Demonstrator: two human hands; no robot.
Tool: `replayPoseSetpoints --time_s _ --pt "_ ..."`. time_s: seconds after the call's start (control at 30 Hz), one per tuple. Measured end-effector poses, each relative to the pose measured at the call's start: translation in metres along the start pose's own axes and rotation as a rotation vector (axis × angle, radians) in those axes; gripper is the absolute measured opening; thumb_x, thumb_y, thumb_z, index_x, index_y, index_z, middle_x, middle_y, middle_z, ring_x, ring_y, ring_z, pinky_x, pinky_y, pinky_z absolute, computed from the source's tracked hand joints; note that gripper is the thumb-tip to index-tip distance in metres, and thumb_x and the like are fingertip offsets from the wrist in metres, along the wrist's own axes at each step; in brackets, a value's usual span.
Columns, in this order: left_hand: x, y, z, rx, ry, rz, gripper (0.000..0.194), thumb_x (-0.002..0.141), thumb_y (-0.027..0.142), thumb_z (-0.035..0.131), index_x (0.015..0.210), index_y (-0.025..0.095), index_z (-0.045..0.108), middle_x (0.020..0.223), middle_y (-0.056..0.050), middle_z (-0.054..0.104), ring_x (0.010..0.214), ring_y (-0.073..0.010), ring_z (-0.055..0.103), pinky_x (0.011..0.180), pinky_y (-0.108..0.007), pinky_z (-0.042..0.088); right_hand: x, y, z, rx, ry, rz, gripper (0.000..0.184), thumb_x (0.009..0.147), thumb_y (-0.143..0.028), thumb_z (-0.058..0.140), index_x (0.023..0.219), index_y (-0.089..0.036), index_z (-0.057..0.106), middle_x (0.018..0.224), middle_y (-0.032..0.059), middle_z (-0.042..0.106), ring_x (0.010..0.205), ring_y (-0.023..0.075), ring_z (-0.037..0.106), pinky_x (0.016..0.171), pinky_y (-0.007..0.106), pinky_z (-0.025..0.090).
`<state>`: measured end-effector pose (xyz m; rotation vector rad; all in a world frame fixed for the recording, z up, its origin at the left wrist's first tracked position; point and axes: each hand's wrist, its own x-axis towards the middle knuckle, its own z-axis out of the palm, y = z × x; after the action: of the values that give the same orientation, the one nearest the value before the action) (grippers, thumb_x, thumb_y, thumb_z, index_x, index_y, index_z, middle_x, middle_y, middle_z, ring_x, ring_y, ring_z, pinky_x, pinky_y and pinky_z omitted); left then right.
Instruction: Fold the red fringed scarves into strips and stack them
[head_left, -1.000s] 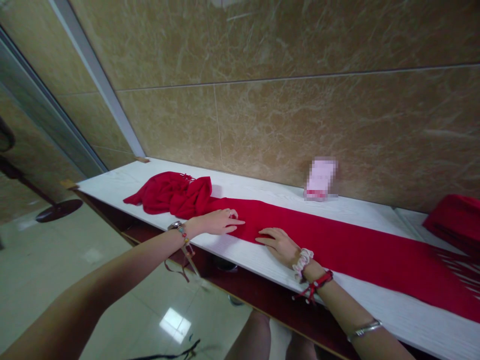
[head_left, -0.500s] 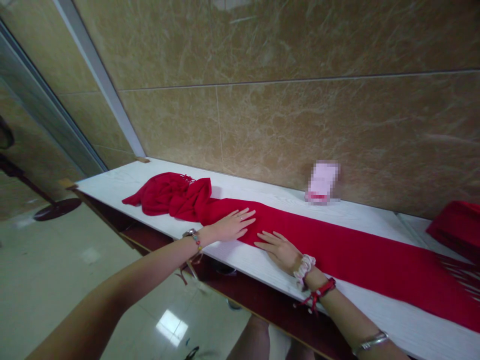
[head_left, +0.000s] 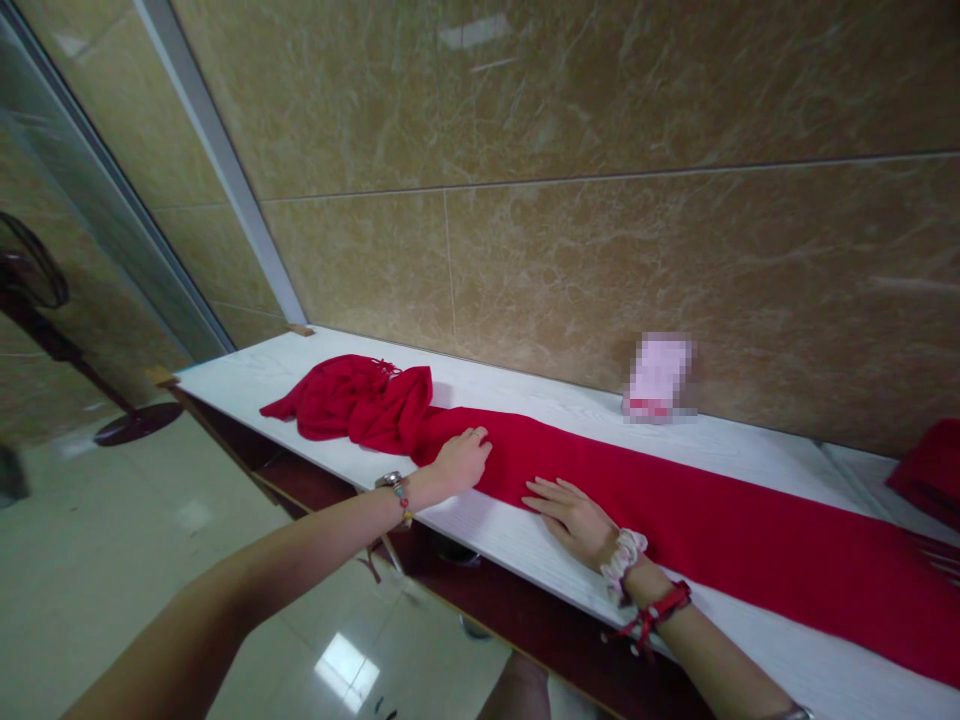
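Note:
A long red scarf (head_left: 675,500) lies along the white table, flat on the right and bunched into a loose heap at the left end, with fringe showing at the heap's far side. My left hand (head_left: 459,462) rests on the scarf just right of the heap, its fingers curled down and closed on the cloth; the fingertips are partly hidden. On the near edge of the flat part lies my right hand (head_left: 574,515), open, fingers stretched out and palm down. More fringe shows at the scarf's right end.
Against the tiled wall (head_left: 540,260) stands a blurred pink object (head_left: 658,375) at the back of the white table (head_left: 247,375). Another red cloth (head_left: 930,475) sits at the far right. A dark shelf runs under the tabletop. A standing fan (head_left: 64,345) is on the floor at left.
My left hand's fingers have gone from stretched flat to curled on the scarf. My right hand stays flat on the cloth. The view has shifted slightly.

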<state>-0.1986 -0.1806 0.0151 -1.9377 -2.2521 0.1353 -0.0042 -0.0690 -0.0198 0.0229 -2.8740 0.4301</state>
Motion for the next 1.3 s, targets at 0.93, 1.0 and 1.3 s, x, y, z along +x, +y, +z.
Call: replayPoseSetpoints --time_s 0.93,1.0,1.3 --pt "0.020 0.016 0.000 -0.032 -0.109 0.142 0.047 0.080 0.020 0.033 0.126 0.011 0.041 0.136 -0.014 0.034 0.125 -0.0231 0.031 0.100 -0.040 0.027 -0.195 0.114 -0.092 -0.350 -0.055 1.219 0.048 0.088 -0.034 0.026 0.134 -0.019 0.031 0.141 0.0105 0.025 0.128 0.0281 0.022 0.097 0.057 0.024" --pt "0.034 0.024 -0.009 -0.010 -0.125 0.111 0.044 0.077 0.018 0.036 0.119 0.013 0.049 0.131 -0.013 0.043 0.120 -0.0236 0.039 0.098 -0.042 0.029 -0.213 0.118 -0.103 -0.364 -0.034 1.263 0.048 0.088 -0.033 0.026 0.133 -0.019 0.032 0.140 0.0123 0.028 0.128 0.0291 0.023 0.095 0.057 0.026" --pt "0.118 0.121 -0.016 -0.182 0.051 0.264 0.044 0.087 0.031 0.030 0.127 0.015 0.041 0.138 -0.011 0.031 0.127 -0.0232 0.027 0.099 -0.040 0.028 -0.111 0.078 -0.077 -0.284 -0.012 0.758 0.051 0.089 -0.044 0.026 0.134 -0.021 0.030 0.142 0.0092 0.025 0.129 0.0232 0.020 0.102 0.047 0.021"
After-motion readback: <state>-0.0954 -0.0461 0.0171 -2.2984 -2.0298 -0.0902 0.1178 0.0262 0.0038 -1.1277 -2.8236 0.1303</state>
